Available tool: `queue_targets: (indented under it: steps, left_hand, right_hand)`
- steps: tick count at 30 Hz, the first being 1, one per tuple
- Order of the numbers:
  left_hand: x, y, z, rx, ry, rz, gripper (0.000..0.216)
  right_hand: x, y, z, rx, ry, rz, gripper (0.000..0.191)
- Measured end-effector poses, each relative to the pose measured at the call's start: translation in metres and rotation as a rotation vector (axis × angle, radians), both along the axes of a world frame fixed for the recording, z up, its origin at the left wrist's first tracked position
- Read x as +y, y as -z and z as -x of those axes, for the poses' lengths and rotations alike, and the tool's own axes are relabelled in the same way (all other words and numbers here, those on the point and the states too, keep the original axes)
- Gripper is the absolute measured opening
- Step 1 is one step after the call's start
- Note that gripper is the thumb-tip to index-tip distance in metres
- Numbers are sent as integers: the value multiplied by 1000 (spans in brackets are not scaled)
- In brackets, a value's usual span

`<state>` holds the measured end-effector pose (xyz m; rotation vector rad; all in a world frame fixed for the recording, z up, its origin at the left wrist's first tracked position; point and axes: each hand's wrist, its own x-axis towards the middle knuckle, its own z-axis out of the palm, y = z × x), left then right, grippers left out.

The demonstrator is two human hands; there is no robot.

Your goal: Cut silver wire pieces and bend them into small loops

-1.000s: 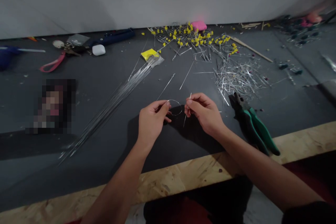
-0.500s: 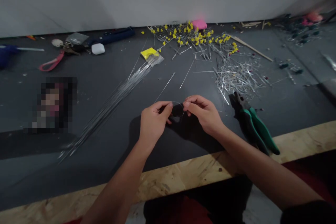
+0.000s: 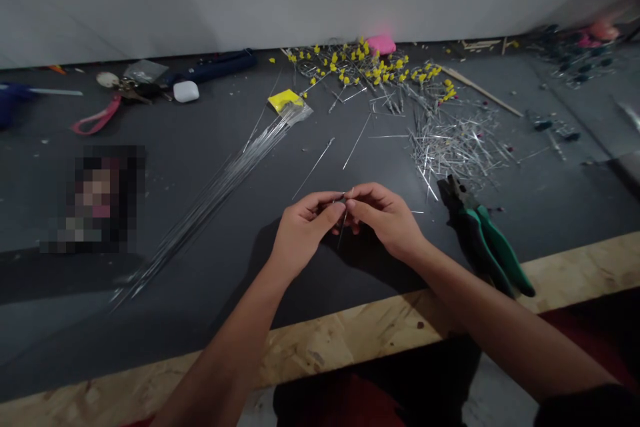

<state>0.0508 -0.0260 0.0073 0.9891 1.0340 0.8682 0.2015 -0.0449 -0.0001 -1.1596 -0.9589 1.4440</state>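
My left hand (image 3: 309, 227) and my right hand (image 3: 387, 217) meet above the dark tabletop, fingertips touching or nearly so. Both pinch a thin metal wire (image 3: 342, 232), whose lower end hangs below the fingers and whose tip pokes up by the right index finger. The rest of it is hidden behind the fingers. Beyond my left hand, a single twisted-end wire (image 3: 314, 167) lies flat. A long bundle of straight wires (image 3: 210, 207) stretches diagonally to the left. Pliers with green and black handles (image 3: 483, 233) rest to the right of my right hand.
At the back lie many wires with yellow tips (image 3: 350, 67) and a pink lump (image 3: 381, 45). A pile of short wires (image 3: 455, 147) lies before a wooden stick (image 3: 483, 91). Keys with a pink strap (image 3: 100, 117) and a white case (image 3: 186, 91) sit back left.
My left hand has moved right until its fingertips meet those of my right hand. The wire loop that spanned the gap between them has closed up, and a wire end now points downward.
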Motion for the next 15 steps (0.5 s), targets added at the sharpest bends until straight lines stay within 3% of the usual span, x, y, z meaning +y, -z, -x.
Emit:
queue_targets:
  steps: [7, 15]
  left_hand:
    - [-2, -2, -3, -94, 88, 51, 31]
    - [1, 3, 0, -85, 105, 45, 34]
  right_hand:
    - [0, 3, -1, 39, 85, -2, 12]
    - [2, 2, -2, 16, 71, 7, 18]
